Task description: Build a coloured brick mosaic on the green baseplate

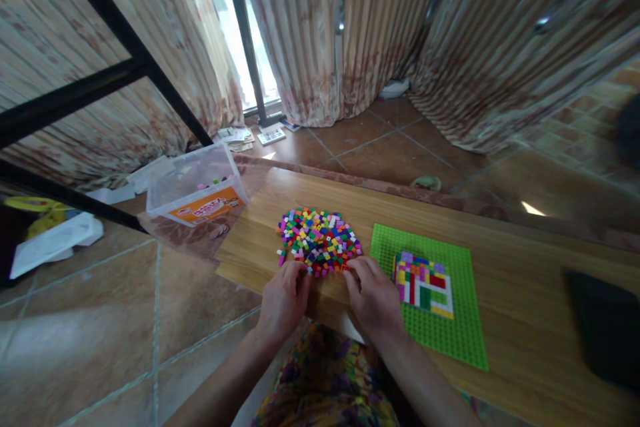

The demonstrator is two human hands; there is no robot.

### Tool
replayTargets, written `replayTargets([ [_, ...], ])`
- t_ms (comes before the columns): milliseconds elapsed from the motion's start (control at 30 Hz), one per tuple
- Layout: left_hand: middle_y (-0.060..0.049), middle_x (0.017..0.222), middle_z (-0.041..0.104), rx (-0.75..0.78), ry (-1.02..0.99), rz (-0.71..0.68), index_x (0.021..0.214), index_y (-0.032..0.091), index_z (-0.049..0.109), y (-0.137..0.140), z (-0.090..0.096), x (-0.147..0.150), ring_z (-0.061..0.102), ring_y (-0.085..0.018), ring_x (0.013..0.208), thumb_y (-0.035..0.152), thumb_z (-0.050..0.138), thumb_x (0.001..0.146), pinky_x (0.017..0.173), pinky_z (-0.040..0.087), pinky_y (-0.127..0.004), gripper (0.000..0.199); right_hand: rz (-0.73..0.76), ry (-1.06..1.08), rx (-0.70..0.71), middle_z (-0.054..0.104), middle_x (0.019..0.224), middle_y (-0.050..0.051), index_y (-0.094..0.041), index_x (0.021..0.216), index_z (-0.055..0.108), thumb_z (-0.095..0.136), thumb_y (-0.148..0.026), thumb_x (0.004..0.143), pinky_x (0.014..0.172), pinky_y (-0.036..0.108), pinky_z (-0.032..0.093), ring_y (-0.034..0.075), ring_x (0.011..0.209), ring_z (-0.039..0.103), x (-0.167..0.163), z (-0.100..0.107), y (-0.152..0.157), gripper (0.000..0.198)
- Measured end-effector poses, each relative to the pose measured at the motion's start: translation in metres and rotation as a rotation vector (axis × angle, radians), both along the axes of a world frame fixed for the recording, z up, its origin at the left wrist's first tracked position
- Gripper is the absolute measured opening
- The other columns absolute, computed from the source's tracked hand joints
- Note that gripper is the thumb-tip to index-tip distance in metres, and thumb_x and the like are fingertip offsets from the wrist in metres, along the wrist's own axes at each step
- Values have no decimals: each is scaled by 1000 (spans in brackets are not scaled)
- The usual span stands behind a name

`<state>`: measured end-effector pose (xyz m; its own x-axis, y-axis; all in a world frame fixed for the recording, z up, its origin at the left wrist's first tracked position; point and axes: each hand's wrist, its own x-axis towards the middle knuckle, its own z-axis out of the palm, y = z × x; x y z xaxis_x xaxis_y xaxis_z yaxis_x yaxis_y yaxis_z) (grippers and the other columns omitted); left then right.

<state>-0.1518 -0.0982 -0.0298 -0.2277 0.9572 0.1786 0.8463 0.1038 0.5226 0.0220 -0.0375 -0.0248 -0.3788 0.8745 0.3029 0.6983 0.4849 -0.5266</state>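
Observation:
A heap of small toy bricks (320, 237) in many colours lies on the wooden table. At its near left edge is my left hand (284, 299), fingers curled and pressed together at the tips; what they pinch, if anything, is too small to make out. My right hand (374, 297) is closed at the near right edge, its fingertips beside an orange brick (345, 267); I cannot tell whether it is gripped. To the right, a green baseplate (473, 320) carries a flat, roughly square build of coloured bricks (423, 283), white and yellow at its near side.
A clear plastic box (195, 177) with an orange label stands beyond the table's left end, a few bricks inside. A dark object (603, 327) lies at the table's right. Black metal bars (150, 70) and curtains (305, 47) are behind; papers (237, 139) lie on the tiled floor.

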Motion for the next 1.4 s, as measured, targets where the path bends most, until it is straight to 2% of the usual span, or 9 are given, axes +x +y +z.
replayTargets([
  [200,-2,88,65,41,-44,-30,93,21,56,3,1,3,65,-17,80,22,50,91,69,51,-27,6,-51,0,10,67,97,7,-18,92,65,46,-20,94,80,29,47,19,90,62,-1,23,18,19],
  [400,-4,97,65,121,-102,-43,96,21,56,5,0,3,64,-17,87,20,53,89,75,53,-28,8,-28,-221,-131,66,105,8,-19,106,66,47,-21,92,88,31,44,20,99,61,-15,51,74,24],
  [500,-5,101,64,158,-115,-71,102,22,58,5,-3,2,65,-17,91,20,52,91,77,54,-27,13,-5,-332,-203,64,111,9,-20,113,66,46,-21,92,90,32,42,21,102,59,-29,53,106,29],
  [633,-6,104,64,166,-120,-92,105,21,59,3,-5,1,65,-16,92,19,50,92,77,54,-26,16,133,-391,-245,62,112,8,-24,120,65,48,-22,92,91,30,40,20,105,56,-43,43,130,32],
  [733,-7,105,64,143,-122,-88,107,22,59,3,-5,2,66,-16,92,20,48,93,76,54,-26,18,203,-392,-239,63,106,7,-26,111,70,50,-27,93,88,30,40,20,101,56,-43,34,134,27],
  [933,-7,102,65,120,-115,-62,105,22,58,4,-4,4,66,-17,90,22,48,93,75,54,-27,16,161,-423,-216,63,97,7,-23,92,72,57,-25,88,81,30,40,20,94,56,-28,28,133,16],
  [1133,-5,96,66,110,-92,-35,103,22,56,3,-7,4,66,-17,85,23,53,90,70,52,-26,13,198,-369,-203,63,99,8,-22,93,72,55,-29,91,82,31,41,20,96,57,-36,30,131,19],
  [1400,-5,99,66,93,-68,-43,109,22,55,3,-7,4,65,-17,86,26,52,92,71,51,-27,18,139,-350,-251,64,94,6,-20,83,72,58,-20,84,77,29,41,18,89,58,-45,25,131,14],
])
